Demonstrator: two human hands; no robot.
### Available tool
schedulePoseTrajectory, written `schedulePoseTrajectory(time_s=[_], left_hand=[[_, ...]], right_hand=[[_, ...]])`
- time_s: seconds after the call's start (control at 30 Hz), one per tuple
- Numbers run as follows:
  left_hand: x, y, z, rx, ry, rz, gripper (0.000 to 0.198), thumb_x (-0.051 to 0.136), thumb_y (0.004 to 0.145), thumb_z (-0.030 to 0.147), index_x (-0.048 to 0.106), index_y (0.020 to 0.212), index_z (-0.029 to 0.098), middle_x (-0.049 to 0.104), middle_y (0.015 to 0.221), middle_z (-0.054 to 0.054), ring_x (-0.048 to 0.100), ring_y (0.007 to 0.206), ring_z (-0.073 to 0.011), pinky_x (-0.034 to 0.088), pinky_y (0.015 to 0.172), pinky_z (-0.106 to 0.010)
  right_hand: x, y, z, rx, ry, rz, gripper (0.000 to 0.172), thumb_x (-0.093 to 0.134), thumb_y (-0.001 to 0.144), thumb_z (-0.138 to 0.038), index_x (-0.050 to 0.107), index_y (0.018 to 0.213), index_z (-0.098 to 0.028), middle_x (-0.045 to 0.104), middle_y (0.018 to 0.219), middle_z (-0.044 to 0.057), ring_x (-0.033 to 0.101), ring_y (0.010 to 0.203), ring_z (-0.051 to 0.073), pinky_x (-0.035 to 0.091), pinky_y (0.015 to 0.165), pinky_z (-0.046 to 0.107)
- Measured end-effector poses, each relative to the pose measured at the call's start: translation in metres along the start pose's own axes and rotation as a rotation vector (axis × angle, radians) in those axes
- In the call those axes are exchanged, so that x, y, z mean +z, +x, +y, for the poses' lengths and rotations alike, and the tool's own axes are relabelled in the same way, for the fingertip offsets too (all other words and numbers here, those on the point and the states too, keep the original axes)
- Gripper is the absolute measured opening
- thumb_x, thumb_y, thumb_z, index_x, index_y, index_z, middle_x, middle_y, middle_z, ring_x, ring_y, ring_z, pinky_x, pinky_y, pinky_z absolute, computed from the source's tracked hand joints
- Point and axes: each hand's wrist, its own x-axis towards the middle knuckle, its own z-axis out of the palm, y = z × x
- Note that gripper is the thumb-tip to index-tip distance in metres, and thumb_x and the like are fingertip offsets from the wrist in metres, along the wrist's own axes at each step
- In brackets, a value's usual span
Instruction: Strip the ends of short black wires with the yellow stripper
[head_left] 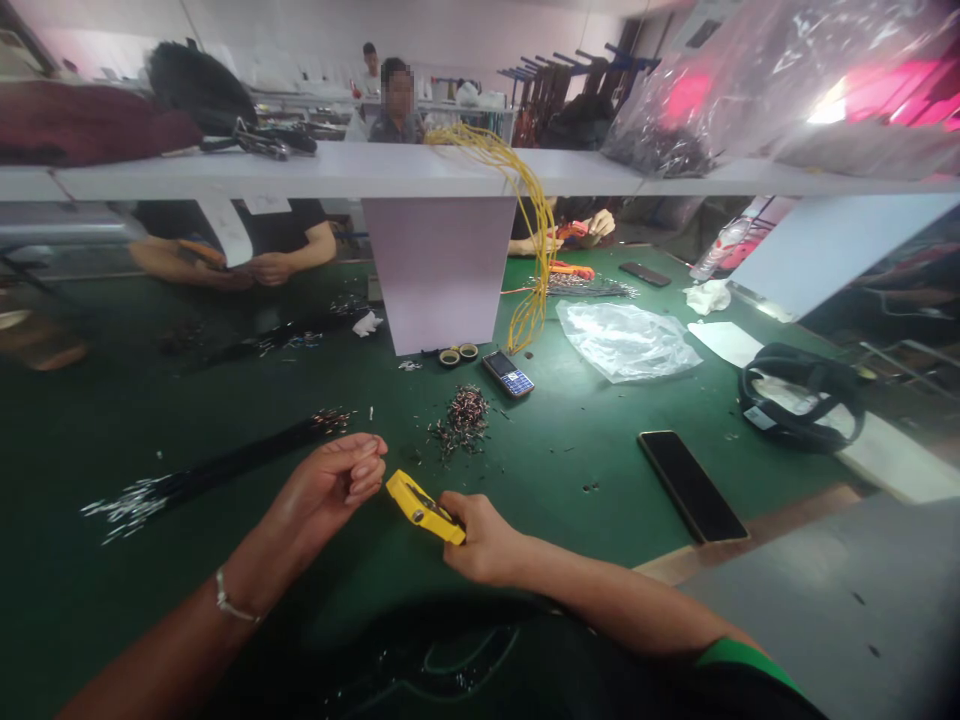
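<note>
Yellow hand tool (424, 507), gripped in the right hand (484, 540) above the green bench (525, 480), its head angled toward the left hand (337, 470). Left forearm (262, 560) extends forward, fingers curled toward the thumb; whether they grip anything cannot be told.

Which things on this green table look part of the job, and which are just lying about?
Likely in the job:
- yellow hand tool, in the right hand
- bundle of black wires with pale ends, beside the left hand
- heap of tiny coppery pieces

Apparently just lying about:
- flat black smartphone
- keypad phone with blue keys
- crumpled clear plastic bag
</note>
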Motion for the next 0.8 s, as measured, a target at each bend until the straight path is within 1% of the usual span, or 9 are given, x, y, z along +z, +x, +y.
schedulePoseTrajectory(time_s=[0.17, 0.43, 0.63, 0.8], left_hand=[[0.002, 0.000, 0.000, 0.009, -0.009, 0.009, 0.007, 0.062, 0.067, -0.001, 0.064, 0.068, 0.006, 0.040, 0.049, 0.003, 0.036, 0.042, -0.0037, 0.028, 0.038, -0.015], [0.004, -0.002, 0.001, 0.009, -0.024, 0.003, 0.010, 0.059, 0.072, 0.000, 0.064, 0.068, 0.007, 0.040, 0.048, 0.003, 0.035, 0.042, -0.0044, 0.031, 0.040, -0.016], [0.006, -0.003, 0.001, 0.012, -0.022, 0.016, 0.008, 0.060, 0.070, 0.001, 0.064, 0.067, 0.007, 0.040, 0.047, 0.003, 0.035, 0.041, -0.0044, 0.029, 0.038, -0.015], [0.004, -0.005, 0.007, 0.045, -0.035, 0.044, 0.006, 0.062, 0.070, 0.001, 0.064, 0.069, 0.007, 0.040, 0.048, 0.003, 0.035, 0.041, -0.0040, 0.029, 0.038, -0.015]], right_hand=[[-0.001, 0.000, 0.000, 0.001, 0.027, 0.016, 0.020, 0.048, 0.055, -0.009, 0.035, 0.064, -0.021, 0.034, 0.057, -0.008, 0.030, 0.053, 0.008, 0.020, 0.048, 0.023], [0.002, 0.001, 0.006, 0.011, 0.053, 0.022, 0.019, 0.048, 0.057, -0.008, 0.038, 0.065, -0.021, 0.036, 0.058, -0.008, 0.030, 0.053, 0.008, 0.020, 0.049, 0.023], [0.002, 0.001, 0.007, 0.021, 0.057, 0.025, 0.018, 0.049, 0.057, -0.008, 0.039, 0.066, -0.021, 0.036, 0.058, -0.008, 0.031, 0.053, 0.008, 0.021, 0.048, 0.023], [0.001, 0.000, 0.010, 0.002, 0.075, 0.034, 0.017, 0.048, 0.057, -0.008, 0.040, 0.065, -0.020, 0.036, 0.058, -0.008, 0.032, 0.054, 0.008, 0.022, 0.048, 0.022]])
